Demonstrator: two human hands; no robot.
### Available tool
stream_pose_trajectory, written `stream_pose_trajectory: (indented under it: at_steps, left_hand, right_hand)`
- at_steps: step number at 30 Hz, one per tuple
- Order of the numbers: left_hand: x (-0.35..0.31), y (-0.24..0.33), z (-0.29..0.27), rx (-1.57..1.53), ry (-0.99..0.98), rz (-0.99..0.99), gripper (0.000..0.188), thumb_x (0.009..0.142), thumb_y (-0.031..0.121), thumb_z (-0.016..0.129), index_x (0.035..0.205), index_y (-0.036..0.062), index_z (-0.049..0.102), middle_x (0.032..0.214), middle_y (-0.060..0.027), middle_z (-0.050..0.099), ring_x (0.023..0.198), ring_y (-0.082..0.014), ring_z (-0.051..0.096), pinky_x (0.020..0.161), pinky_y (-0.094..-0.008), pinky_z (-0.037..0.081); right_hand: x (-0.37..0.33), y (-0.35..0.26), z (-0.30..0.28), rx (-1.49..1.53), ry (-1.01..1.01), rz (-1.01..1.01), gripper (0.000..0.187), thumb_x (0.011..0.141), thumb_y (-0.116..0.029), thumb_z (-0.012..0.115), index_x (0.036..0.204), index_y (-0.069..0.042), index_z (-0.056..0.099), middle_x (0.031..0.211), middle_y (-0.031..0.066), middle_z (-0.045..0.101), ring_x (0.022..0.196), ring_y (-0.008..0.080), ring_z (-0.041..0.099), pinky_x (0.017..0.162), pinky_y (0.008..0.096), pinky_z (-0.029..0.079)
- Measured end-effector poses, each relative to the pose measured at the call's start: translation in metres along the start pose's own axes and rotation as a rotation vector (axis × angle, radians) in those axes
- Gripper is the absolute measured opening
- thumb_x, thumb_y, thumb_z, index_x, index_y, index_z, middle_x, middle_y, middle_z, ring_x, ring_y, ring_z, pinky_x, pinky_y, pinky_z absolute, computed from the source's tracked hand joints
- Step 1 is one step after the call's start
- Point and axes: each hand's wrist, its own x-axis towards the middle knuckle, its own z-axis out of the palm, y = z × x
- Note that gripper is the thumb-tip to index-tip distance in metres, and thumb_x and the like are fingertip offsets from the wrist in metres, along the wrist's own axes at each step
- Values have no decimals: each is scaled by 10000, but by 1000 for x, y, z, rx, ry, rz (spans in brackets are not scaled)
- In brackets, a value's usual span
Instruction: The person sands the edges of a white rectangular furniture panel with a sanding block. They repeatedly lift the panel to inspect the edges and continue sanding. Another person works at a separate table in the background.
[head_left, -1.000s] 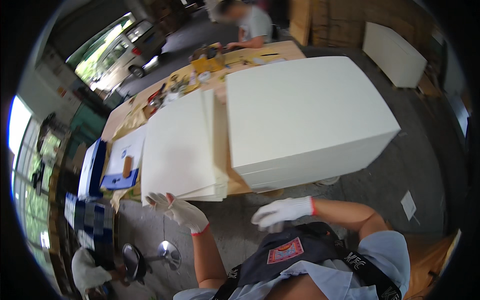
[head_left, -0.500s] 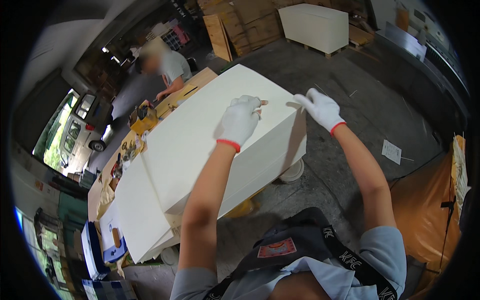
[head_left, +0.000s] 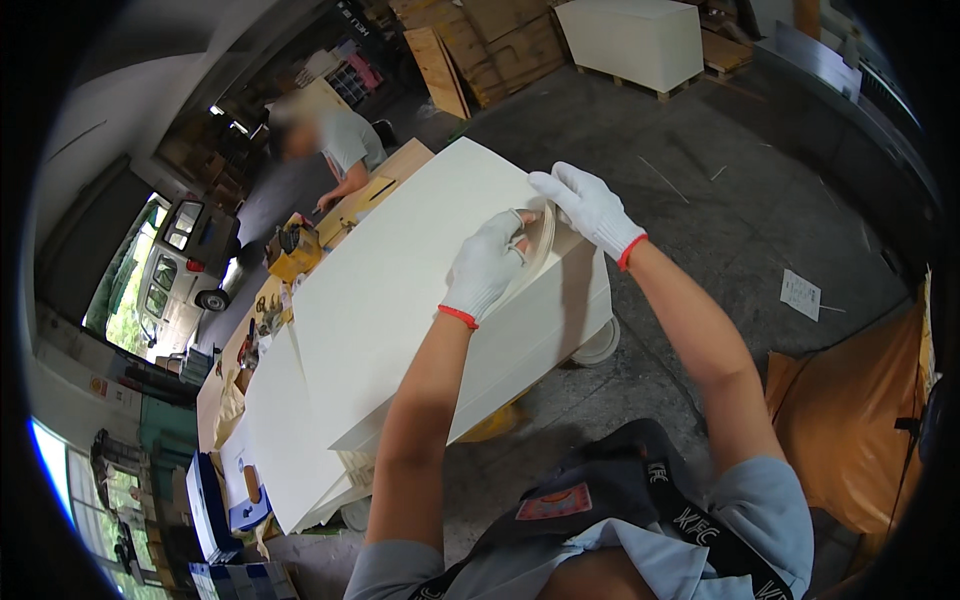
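Bending paper up at two o'clock
Pinching with right hand, touching with left hand, unclear if gripping.

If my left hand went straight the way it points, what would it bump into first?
Probably the bent-up white sheets, right by the left hand. It may already touch them; depth is hard to tell. The right hand looks just beyond.

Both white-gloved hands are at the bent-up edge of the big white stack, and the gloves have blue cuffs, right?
Not quite: the head view shows red cuffs, not blue. The left hand and right hand are indeed at the bent-up edge of the big white stack.
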Motion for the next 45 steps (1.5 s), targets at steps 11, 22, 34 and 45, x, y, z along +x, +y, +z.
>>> stream_pose_trajectory:
  at_steps: [11,22,34,45]
  left_hand:
    - [0,5,-2,-83,-28,-27,439,888,170,710,1295,39,607,1173,-148,681,1062,-213,646,949,-306,473]
    - [-1,-5,2,-7,77,25,398,957,183,605,1340,74,594,1173,-155,693,1058,-257,662,956,-314,468]
    - [-4,18,-4,-21,-18,-100,494,846,274,782,1271,78,624,1165,-138,696,1042,-240,663,922,-319,484]
    - [-5,12,2,88,61,-48,332,986,206,577,1307,129,617,1170,-167,685,1079,-284,659,946,-322,481]
  right_hand:
    - [-7,21,21,140,211,-82,552,1000,-564,386,884,-56,569,733,164,580,768,335,613,728,397,453]
    - [-12,11,18,36,187,-62,543,1001,-576,384,902,-65,541,735,175,576,780,394,596,728,432,450]
    - [-9,23,24,68,216,-57,532,1001,-571,376,902,-74,537,717,160,584,776,380,610,727,437,449]
    - [-12,17,20,67,205,-55,533,995,-578,400,898,-74,543,704,147,591,760,354,622,730,418,458]
